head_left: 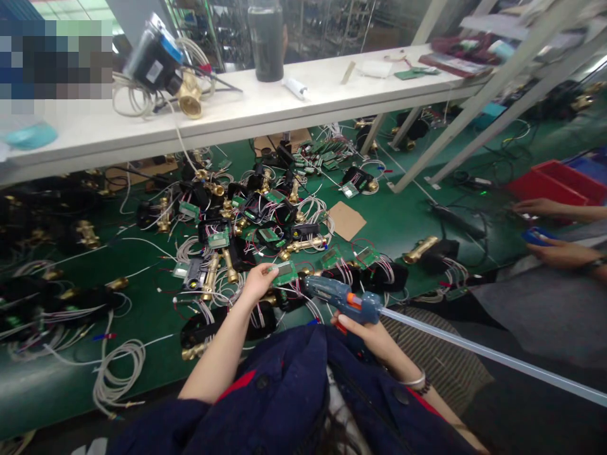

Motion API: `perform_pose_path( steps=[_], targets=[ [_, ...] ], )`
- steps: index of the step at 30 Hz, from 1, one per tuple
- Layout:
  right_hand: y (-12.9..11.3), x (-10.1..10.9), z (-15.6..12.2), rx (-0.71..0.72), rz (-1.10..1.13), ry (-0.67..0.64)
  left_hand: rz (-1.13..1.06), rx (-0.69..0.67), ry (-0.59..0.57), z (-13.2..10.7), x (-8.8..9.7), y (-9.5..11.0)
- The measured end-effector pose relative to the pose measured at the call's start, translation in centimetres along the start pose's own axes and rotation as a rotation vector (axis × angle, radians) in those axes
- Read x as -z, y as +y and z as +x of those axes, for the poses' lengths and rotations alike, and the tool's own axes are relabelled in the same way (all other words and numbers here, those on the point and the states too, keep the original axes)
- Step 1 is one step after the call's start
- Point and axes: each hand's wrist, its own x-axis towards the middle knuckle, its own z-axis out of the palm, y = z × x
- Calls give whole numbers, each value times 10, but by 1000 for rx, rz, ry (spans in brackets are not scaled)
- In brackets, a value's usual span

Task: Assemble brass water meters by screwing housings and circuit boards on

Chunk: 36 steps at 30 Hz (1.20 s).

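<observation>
My left hand [258, 282] pinches the edge of a green circuit board [285, 272] that carries a small grey display. In my right hand [358, 327] is a blue glue gun [339, 297] with an orange switch and a red trigger. A long translucent glue stick [474, 346] sticks out of its rear toward the right. The gun's dark nozzle points left, close by the right edge of the board; whether it touches cannot be made out. Beneath the board lies a black meter housing with wires, partly hidden by the gun and board.
Several brass-and-black meters [227, 262] with coiled grey cables crowd the green bench [396, 221]. A white shelf [222, 117] spans the back, bearing a meter and a dark bottle [266, 44]. At right, a co-worker's hands [552, 253] hold a blue object near a red bin [559, 183].
</observation>
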Motion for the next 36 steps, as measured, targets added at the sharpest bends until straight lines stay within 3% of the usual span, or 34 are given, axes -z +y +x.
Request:
perform_pose_path(
  steps=[5, 9, 14, 22, 26, 29, 36],
  targets=[
    [-5, 14, -2, 11, 74, 72, 168, -158, -45, 4, 26, 14],
    [-2, 18, -2, 24, 111, 147, 288, -135, -82, 2, 38, 14],
    [2, 15, -4, 5, 174, 142, 369, -119, -191, -12, 36, 17],
    [4, 16, -3, -15, 210, 146, 466, -401, -216, -27, 24, 45],
    [3, 17, -4, -21, 219, 163, 515, -420, -94, -27, 23, 42],
    [4, 18, -4, -34, 214, 160, 526, -353, 46, -28, 25, 30],
    [6, 17, -8, -54, 219, 68, 462, -216, 204, -33, 19, 10]
  ],
)
